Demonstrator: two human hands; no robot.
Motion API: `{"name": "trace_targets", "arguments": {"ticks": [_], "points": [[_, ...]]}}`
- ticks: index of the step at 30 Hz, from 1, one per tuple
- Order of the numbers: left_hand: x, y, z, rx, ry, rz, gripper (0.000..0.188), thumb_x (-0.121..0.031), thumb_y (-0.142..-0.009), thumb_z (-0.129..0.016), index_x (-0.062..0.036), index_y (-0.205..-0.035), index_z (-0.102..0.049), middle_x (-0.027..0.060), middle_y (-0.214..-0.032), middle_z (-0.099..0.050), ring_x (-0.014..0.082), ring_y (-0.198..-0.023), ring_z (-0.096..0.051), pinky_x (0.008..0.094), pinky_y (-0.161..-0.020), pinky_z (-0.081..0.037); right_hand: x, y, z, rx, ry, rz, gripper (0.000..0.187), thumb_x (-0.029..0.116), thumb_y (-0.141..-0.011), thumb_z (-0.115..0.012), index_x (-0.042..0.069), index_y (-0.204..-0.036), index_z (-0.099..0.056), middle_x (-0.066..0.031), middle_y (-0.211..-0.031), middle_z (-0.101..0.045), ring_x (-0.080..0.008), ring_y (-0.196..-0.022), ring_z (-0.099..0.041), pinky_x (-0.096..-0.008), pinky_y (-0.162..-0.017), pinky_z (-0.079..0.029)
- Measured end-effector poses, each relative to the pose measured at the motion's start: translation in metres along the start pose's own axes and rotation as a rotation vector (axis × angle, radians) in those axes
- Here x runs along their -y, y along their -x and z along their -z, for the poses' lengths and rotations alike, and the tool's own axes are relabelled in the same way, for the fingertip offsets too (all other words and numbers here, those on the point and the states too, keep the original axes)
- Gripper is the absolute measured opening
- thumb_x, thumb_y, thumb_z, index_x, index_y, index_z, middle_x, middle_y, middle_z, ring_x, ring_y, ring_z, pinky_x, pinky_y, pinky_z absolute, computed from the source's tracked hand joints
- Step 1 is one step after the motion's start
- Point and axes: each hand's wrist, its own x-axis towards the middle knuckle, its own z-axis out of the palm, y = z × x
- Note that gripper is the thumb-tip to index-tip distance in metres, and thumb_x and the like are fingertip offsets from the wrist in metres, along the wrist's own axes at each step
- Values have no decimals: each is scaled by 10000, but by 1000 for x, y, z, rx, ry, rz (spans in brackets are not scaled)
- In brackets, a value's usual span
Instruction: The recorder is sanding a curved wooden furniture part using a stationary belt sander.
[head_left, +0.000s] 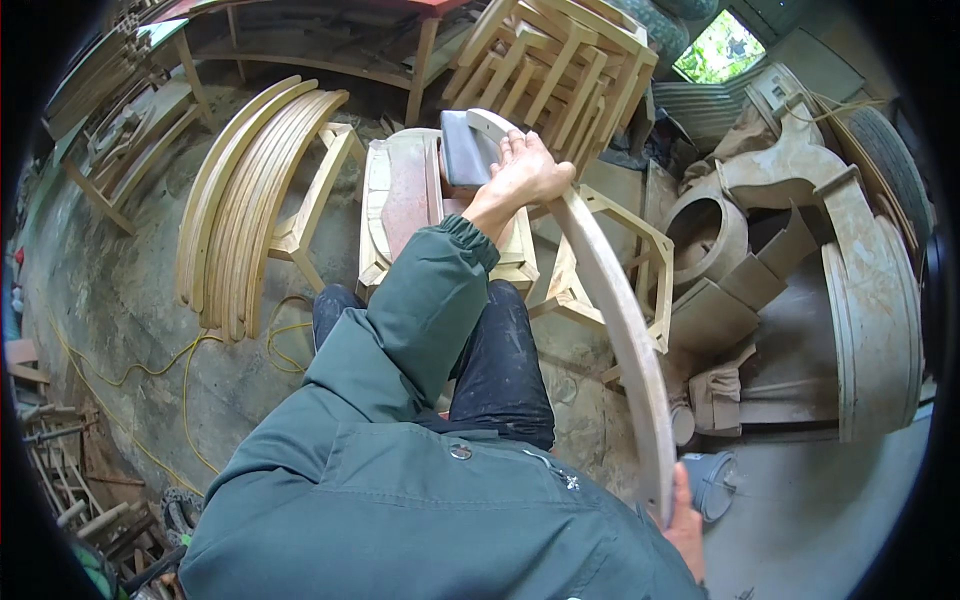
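A long curved wooden slat (pixel 622 310) arcs from the upper middle down to the lower right. My left hand (pixel 522 172) lies over its far part, the fingers wrapped across the wood and closed on it. At the near end my right hand (pixel 684 525) grips the slat, with one digit up along its edge; the rest of that hand is partly hidden. Beside the slat's far tip is a grey, flat-faced block (pixel 462 150), close to my left fingers; whether they touch cannot be made out. It stands at a dusty wooden work stand (pixel 402 200) before my knees.
Several similar curved slats (pixel 245 205) are stacked on a wooden frame at left. Angular frames (pixel 560 70) are piled at the back, with another frame (pixel 660 290) right of the stand. Dusty curved ductwork (pixel 800 170) fills the right. A yellow cord (pixel 185 390) crosses the floor.
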Motion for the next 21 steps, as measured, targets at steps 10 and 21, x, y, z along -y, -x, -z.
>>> {"name": "trace_targets", "arguments": {"ticks": [10, 21], "points": [[-20, 35, -54, -265, 762, -52, 605, -186, -809, -697, 119, -1278, -466, 278, -1304, -513, 369, -1172, -552, 474, -1044, -453, 22, 31, 77, -183, 225, 119, 833, 75, -718, -750, 19, -1508, -492, -207, -936, -732, -333, -771, -732, -384, -704, -561], [28, 62, -69, 166, 1777, 229, 485, -489, -977, -717, -66, -1161, -568, 62, -905, -589, 252, -808, -641, 444, -705, -559, -223, -18, -52, -545, 706, 107, 225, 102, -813, -715, 71, -1027, -652, -138, -970, -618, -334, -1030, -622, -479, -869, -454]]}}
